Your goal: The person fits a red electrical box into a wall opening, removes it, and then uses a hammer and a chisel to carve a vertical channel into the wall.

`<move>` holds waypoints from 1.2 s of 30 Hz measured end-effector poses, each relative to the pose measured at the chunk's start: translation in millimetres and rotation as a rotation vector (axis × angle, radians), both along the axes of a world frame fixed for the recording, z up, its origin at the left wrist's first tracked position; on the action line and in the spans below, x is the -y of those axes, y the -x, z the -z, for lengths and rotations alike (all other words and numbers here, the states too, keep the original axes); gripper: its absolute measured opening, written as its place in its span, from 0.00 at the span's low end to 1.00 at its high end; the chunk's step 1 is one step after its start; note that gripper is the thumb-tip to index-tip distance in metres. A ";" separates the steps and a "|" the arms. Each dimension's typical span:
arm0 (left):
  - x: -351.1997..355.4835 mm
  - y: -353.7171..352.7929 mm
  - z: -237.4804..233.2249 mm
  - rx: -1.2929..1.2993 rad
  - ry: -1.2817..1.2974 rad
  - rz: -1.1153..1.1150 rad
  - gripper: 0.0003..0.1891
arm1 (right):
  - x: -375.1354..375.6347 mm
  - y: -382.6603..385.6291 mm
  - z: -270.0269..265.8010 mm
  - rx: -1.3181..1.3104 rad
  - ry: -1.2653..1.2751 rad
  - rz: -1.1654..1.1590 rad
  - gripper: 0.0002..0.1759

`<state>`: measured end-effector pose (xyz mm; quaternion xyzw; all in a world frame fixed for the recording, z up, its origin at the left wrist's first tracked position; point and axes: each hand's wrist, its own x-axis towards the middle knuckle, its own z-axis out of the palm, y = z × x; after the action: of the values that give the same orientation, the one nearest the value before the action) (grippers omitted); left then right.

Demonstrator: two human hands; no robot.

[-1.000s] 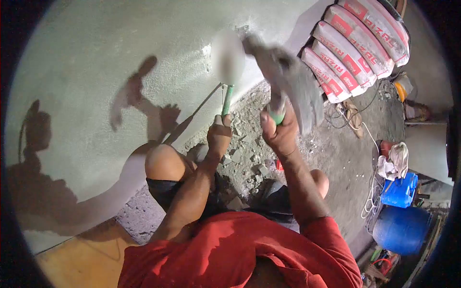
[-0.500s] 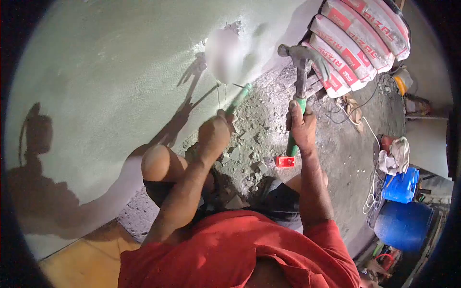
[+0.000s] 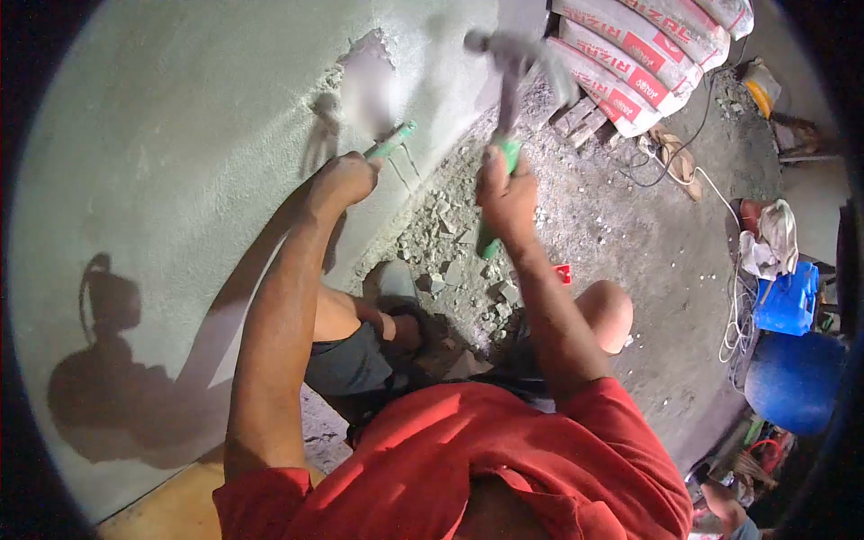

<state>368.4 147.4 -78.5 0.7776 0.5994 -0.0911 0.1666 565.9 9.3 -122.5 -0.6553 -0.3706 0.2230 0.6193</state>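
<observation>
My left hand (image 3: 346, 178) is closed around a green-handled chisel (image 3: 393, 141) beside the wall (image 3: 207, 135). Just above the chisel, a broken-edged hole (image 3: 371, 52) shows in the plaster; its middle is blurred, and I cannot make out where the chisel's tip is. To the right, my right hand (image 3: 508, 193) grips the green handle of a claw hammer (image 3: 509, 108). The hammer is raised with its head up, apart from the chisel and slightly smeared by motion.
Rubble (image 3: 450, 247) lies along the wall's foot. Stacked cement bags (image 3: 621, 54) stand at the upper right. A red box (image 3: 562, 274) is partly behind my right forearm. Slippers (image 3: 679, 162), a white cord (image 3: 715, 184), a blue jerrycan (image 3: 785, 301) and a blue drum (image 3: 792, 382) lie farther right.
My left hand has moved up and left along the wall with the chisel. My right hand and the hammer have shifted left and slightly up. The camera view has also shifted.
</observation>
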 end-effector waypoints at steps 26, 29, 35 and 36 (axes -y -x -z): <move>2.0 -5.2 9.9 -0.020 -0.032 -0.013 0.28 | -3.1 -45.5 -46.5 -0.045 0.159 -0.121 0.26; -7.2 -5.0 4.9 -0.113 -0.025 0.241 0.27 | -8.9 -53.8 -124.7 -0.053 -0.232 -0.004 0.24; -2.2 -9.3 6.2 -0.040 0.095 -0.098 0.30 | -13.8 15.0 80.5 0.323 0.498 -0.264 0.33; -1.1 -9.8 3.6 -0.047 0.097 -0.054 0.30 | 2.0 20.5 77.1 0.038 0.519 -0.206 0.36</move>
<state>378.2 148.5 -82.1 0.7499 0.6186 -0.1338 0.1926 545.4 7.3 -199.6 -0.7550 -0.3771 0.3599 0.3977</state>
